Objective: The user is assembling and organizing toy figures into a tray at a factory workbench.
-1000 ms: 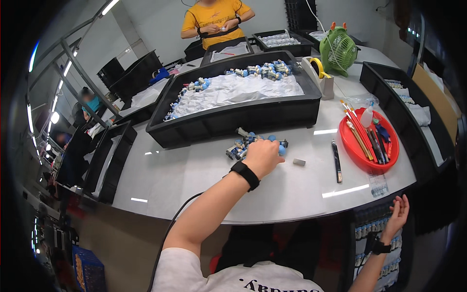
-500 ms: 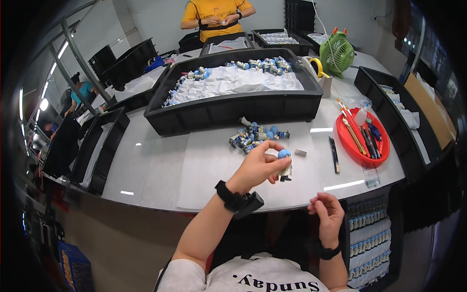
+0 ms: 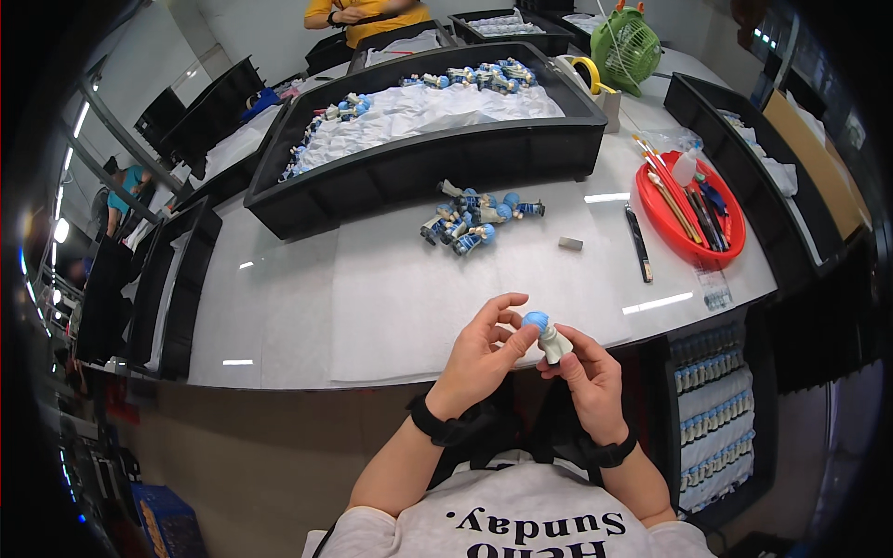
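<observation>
A small figurine (image 3: 555,344) with blue hair and a cream-white cape is held between both hands at the table's front edge. My left hand (image 3: 486,352) grips it by the head, thumb and fingers closed around the blue hair. From the other side, my right hand (image 3: 590,377) pinches its lower end. Farther off on the white table sheet lies a loose pile of similar blue-haired figurines (image 3: 474,219). A small grey block (image 3: 570,244) rests to the right of that pile.
Behind the pile stands a large black tray (image 3: 428,144) lined with white cloth and holding more figurines. To the right are a black pen (image 3: 638,244), a red basket (image 3: 735,244) of brushes and a green fan (image 3: 625,51). Low right, a tray (image 3: 716,409) holds figurines in rows.
My left hand has brought the figurine nearer to my body. My right hand has come up from the right and now holds its lower end. The view has shifted too.
</observation>
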A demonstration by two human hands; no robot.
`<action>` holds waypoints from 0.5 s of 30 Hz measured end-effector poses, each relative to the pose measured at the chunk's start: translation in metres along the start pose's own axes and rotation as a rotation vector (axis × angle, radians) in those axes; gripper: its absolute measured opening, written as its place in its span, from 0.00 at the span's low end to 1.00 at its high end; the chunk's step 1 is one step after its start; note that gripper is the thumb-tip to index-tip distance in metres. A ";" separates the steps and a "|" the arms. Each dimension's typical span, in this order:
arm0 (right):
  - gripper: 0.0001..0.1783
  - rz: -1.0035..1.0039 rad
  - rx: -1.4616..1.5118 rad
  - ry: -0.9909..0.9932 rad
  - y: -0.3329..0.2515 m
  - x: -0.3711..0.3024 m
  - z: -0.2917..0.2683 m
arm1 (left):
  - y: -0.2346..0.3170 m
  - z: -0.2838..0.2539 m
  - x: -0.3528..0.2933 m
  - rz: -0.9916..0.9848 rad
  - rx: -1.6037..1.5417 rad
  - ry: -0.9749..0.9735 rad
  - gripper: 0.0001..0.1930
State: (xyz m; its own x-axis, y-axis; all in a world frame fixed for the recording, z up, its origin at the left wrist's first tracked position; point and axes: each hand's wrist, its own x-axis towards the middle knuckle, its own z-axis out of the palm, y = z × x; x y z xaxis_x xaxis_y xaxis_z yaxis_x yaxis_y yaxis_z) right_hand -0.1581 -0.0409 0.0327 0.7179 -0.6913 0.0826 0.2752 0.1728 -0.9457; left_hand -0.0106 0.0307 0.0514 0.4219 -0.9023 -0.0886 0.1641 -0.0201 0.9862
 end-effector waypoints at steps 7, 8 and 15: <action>0.18 0.058 0.067 0.047 0.005 0.002 -0.006 | -0.004 0.002 -0.002 0.029 -0.138 -0.146 0.16; 0.18 0.058 0.066 0.048 0.006 0.003 -0.008 | -0.005 0.003 -0.002 0.037 -0.138 -0.120 0.16; 0.16 -0.041 -0.174 0.097 0.006 0.011 -0.006 | -0.006 0.008 -0.005 0.104 -0.185 -0.177 0.16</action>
State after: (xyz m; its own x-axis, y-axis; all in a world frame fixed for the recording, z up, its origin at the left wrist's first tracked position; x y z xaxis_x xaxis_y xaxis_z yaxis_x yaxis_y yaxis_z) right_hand -0.1524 -0.0518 0.0262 0.6408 -0.7612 0.0995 0.1825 0.0252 -0.9829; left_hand -0.0204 0.0318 0.0473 0.2852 -0.9570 0.0539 0.2951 0.1412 0.9450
